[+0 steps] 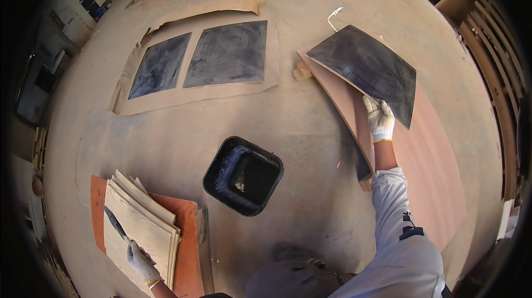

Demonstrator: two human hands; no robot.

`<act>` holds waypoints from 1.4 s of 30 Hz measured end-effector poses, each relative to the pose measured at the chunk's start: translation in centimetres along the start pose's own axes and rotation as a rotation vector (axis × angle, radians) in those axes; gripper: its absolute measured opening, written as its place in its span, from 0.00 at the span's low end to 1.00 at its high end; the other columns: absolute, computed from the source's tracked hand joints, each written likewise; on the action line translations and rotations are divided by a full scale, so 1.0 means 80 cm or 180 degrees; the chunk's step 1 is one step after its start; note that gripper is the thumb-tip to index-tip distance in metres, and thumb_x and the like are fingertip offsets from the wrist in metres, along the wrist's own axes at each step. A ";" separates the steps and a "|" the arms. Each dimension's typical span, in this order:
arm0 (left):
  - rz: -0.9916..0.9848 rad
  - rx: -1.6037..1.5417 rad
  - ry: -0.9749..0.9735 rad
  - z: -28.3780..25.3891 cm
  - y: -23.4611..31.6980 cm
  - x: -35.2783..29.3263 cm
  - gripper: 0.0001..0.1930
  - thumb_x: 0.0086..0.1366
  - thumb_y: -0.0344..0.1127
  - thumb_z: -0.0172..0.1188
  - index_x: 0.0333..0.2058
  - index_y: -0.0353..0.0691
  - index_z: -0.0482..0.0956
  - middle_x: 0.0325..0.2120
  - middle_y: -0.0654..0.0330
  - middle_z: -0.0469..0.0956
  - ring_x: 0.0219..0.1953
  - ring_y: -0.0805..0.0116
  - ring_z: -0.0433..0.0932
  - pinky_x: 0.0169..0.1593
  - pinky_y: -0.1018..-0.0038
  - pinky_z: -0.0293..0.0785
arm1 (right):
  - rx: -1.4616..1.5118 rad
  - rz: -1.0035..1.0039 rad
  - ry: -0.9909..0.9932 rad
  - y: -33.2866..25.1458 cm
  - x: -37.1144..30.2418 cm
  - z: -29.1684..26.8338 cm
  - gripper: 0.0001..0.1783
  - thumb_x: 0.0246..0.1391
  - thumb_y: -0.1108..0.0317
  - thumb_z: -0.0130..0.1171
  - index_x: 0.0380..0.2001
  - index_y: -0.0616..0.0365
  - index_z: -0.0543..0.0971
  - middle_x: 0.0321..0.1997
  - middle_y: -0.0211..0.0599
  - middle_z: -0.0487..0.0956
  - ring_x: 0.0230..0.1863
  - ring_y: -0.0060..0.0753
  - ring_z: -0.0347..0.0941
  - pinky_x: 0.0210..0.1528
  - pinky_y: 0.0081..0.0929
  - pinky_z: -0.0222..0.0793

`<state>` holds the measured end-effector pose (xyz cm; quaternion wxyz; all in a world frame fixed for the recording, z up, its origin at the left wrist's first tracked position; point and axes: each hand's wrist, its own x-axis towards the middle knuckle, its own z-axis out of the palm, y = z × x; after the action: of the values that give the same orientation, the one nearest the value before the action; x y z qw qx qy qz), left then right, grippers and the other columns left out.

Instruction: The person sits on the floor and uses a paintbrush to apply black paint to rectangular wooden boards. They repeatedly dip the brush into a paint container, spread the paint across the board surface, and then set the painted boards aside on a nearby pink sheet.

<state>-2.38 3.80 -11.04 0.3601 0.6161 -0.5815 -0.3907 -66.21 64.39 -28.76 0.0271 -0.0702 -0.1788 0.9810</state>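
Note:
My right hand (380, 119), in a white knit glove, grips the near edge of a black-coated panel (368, 65). That panel is over a pinkish plywood sheet (429, 170); I cannot tell how far it is lifted. At the lower left, my gloved left hand (143, 265) is closed round a dark brush (116, 222), its long head pointing up and away from me. Below the brush lies a stack of pale thin wood sheets (136, 217) with uneven edges. Between my arms, a black square tub (244, 176) stands on the floor with dark, smeared inner walls.
Two black-coated panels (158, 65) (228, 54) lie on brown paper (199, 96) at the far left, its back edge curled up. An orange-brown board (188, 242) sits under the pale sheets. Wooden slats (487, 49) line the right side. A white scrap (333, 18) lies beyond the plywood.

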 end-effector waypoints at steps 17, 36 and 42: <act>0.0237 0.0209 -0.0544 0.071 0.054 -0.022 0.16 0.78 0.43 0.60 0.55 0.38 0.81 0.18 0.72 0.67 0.12 0.83 0.63 0.12 0.80 0.58 | -0.0529 0.0308 0.0796 0.049 0.179 0.030 0.31 0.80 0.51 0.41 0.71 0.66 0.66 0.76 0.55 0.69 0.76 0.66 0.65 0.72 0.68 0.70; 0.0483 0.0558 -0.0831 0.125 0.083 -0.051 0.17 0.78 0.41 0.59 0.56 0.35 0.80 0.19 0.73 0.66 0.13 0.85 0.59 0.13 0.81 0.55 | -0.0264 0.0812 0.0385 0.012 0.095 -0.037 0.27 0.76 0.58 0.49 0.65 0.71 0.70 0.69 0.68 0.74 0.66 0.71 0.75 0.63 0.69 0.78; 0.1242 0.1297 -0.1499 0.156 0.141 -0.059 0.18 0.76 0.36 0.57 0.56 0.27 0.79 0.28 0.65 0.74 0.27 0.78 0.69 0.33 0.77 0.69 | 0.0057 0.0323 0.0809 -0.057 -0.053 -0.062 0.32 0.74 0.61 0.51 0.69 0.78 0.63 0.73 0.80 0.65 0.74 0.77 0.65 0.77 0.68 0.62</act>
<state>-18.59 7.94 -6.03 0.1540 0.4458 -0.8209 -0.3219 -61.18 70.06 -31.16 0.0006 -0.2025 -0.1615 0.9659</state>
